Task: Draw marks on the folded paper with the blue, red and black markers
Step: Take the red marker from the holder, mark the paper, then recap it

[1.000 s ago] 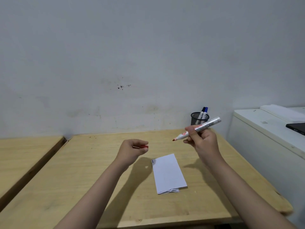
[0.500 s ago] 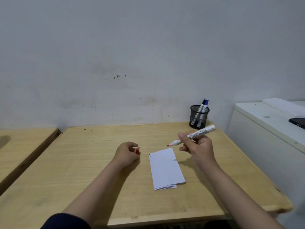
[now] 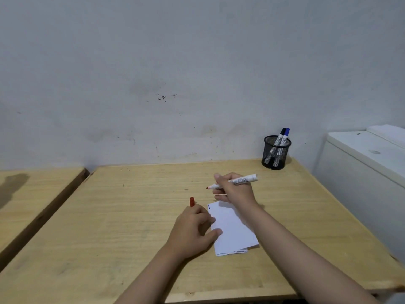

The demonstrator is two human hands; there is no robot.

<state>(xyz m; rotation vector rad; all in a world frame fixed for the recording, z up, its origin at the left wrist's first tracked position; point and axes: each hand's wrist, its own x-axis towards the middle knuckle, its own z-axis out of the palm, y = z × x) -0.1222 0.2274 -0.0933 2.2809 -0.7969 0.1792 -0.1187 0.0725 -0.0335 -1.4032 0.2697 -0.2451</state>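
Note:
A folded white paper [image 3: 233, 232] lies on the wooden table [image 3: 131, 216], with a short blue mark at its far left corner. My left hand [image 3: 192, 229] rests on the paper's left edge, fingers spread on it, and the red cap [image 3: 192, 201] stands up from its far side. My right hand [image 3: 235, 190] hovers just beyond the paper's far edge, holding the uncapped red marker [image 3: 240, 181] with its tip pointing left. The blue marker [image 3: 285, 137] and the black marker [image 3: 280, 136] stand in the black mesh cup [image 3: 276, 153].
The mesh cup stands at the table's back right corner against the grey wall. A white cabinet [image 3: 361, 167] stands right of the table. A second wooden table [image 3: 32, 194] sits to the left across a narrow gap.
My left hand has come down from the air onto the paper's left edge. My right hand has lowered with the red marker toward the paper's far edge.

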